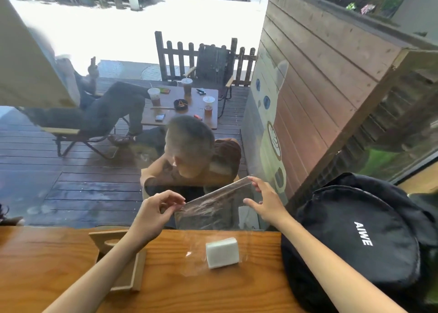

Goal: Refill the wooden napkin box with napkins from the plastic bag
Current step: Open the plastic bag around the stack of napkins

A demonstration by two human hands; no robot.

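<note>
The black bag (pixel 355 237) says "AIWE" in white letters. Both hands hold the clear plastic bag (pixel 213 206) up: the left hand (pixel 151 215) pinches one top corner, the right hand (pixel 265 201) the other. The white napkins (pixel 222 252) lie below on the table (pixel 47 260), beside the wooden napkin box (pixel 128 272).

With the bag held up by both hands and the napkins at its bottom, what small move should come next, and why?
Probably pull the plastic bag mouth apart: the left hand and right hand pinch its top edge, while the napkin stack sits inside at the bottom, beside the wooden napkin box.
</note>
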